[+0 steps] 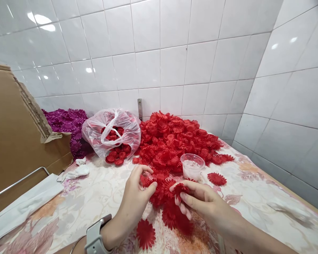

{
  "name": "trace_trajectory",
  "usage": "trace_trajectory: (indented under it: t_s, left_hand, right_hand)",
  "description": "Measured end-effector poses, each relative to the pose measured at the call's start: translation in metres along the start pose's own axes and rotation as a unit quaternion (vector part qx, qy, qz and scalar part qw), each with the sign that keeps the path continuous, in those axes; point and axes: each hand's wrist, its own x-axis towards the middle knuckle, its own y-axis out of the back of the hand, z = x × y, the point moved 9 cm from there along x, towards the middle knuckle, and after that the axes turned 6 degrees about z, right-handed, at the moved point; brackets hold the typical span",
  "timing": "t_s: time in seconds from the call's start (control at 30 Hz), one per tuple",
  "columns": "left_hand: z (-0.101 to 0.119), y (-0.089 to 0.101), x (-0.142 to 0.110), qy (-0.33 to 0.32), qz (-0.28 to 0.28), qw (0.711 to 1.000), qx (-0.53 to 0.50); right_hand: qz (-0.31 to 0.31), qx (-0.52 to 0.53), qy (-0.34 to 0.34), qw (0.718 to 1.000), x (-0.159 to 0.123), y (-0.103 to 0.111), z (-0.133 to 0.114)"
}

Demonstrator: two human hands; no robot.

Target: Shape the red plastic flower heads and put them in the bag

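Observation:
My right hand (201, 199) pinches a small red fabric flower (180, 189) between thumb and fingers, above the floral tablecloth. To its left, my left hand (137, 192) has thumb and fingers apart, beside loose red petal pieces (159, 192) lying between the two hands. I cannot see anything held in the left hand. A watch (97, 233) is on the left wrist. Below the hands, a flat red flower piece (145, 234) lies on the cloth. Just beyond my right hand stands a clear plastic cup (192, 165) with whitish contents.
A big heap of red flower pieces (172, 137) rises against the tiled wall. Left of it sit a plastic bag (95, 128) of red flowers and a purple flower pile (66, 121). A cardboard box (13, 134) stands far left; a single red piece (216, 179) lies right of the cup.

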Motion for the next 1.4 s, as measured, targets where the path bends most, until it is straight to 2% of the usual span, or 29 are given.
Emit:
trace_trajectory:
  t_s: [0.1,0.2,0.33,0.47,0.53,0.63,0.77,0.93,1.0,1.1,1.17,1.23,1.3,1.4]
  left_hand:
    - [0.014,-0.002,-0.006,-0.063,-0.015,0.997,0.036]
    - [0.022,-0.012,-0.014,-0.081,-0.069,0.994,0.025]
    - [0.018,-0.028,-0.022,-0.031,-0.152,0.988,-0.002]
    - [0.013,-0.039,-0.028,0.02,-0.206,0.977,-0.045]
    - [0.011,-0.041,-0.03,0.036,-0.208,0.975,-0.063]
    - [0.009,-0.037,-0.029,0.041,-0.179,0.981,-0.069]
    - [0.004,-0.035,-0.027,0.051,-0.157,0.984,-0.065]
    - [0.0,-0.04,-0.032,0.082,-0.186,0.976,-0.073]
    - [-0.004,-0.043,-0.035,0.118,-0.195,0.968,-0.107]
    - [-0.017,-0.048,-0.041,0.216,-0.201,0.942,-0.159]
    - [-0.027,-0.05,-0.044,0.28,-0.192,0.923,-0.18]
    - [-0.033,-0.05,-0.044,0.314,-0.177,0.911,-0.202]
    - [-0.033,-0.049,-0.04,0.309,-0.166,0.91,-0.221]
    - [-0.028,-0.045,-0.033,0.26,-0.161,0.93,-0.203]
  right_hand:
    - [0.015,-0.03,-0.007,0.999,-0.001,0.001,-0.002]
    - [0.006,-0.076,-0.023,0.997,-0.002,-0.002,0.002]
    - [-0.002,-0.11,-0.03,0.993,-0.003,-0.005,0.008]
    - [0.018,-0.102,-0.046,0.994,-0.003,-0.003,0.011]
    - [0.027,-0.099,-0.052,0.993,-0.003,-0.002,0.012]
    - [0.048,-0.101,-0.056,0.992,-0.003,0.002,0.012]
    - [0.077,-0.104,-0.023,0.991,-0.005,0.008,0.004]
    - [0.092,-0.169,0.015,0.981,-0.008,0.009,-0.006]
    - [0.089,-0.207,0.031,0.974,-0.01,0.008,-0.01]
    - [0.082,-0.282,0.057,0.954,-0.011,0.003,-0.015]
    - [0.072,-0.322,0.063,0.942,-0.012,0.0,-0.016]
    - [0.05,-0.333,0.062,0.94,-0.012,-0.004,-0.015]
    - [0.029,-0.314,0.054,0.947,-0.012,-0.007,-0.014]
    - [0.016,-0.269,0.036,0.962,-0.013,-0.007,-0.012]
